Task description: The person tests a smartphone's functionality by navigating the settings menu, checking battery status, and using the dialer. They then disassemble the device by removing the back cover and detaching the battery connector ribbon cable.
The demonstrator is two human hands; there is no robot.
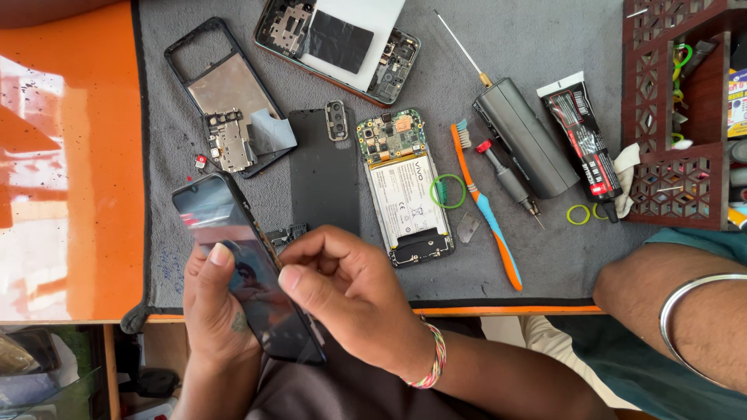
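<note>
The left hand (220,307) grips a dark phone (247,268) from below, thumb pressed on its glossy screen, holding it tilted over the near edge of the grey mat (545,31). The right hand (350,295) is curled closed, thumb and fingertips pinching at the phone's right edge. Just beyond lie a black back cover (323,171) and an opened phone with its battery (405,187) exposed, beside an orange and blue toothbrush (489,214). Another person's forearm with a metal bangle (692,299) rests at the right.
</note>
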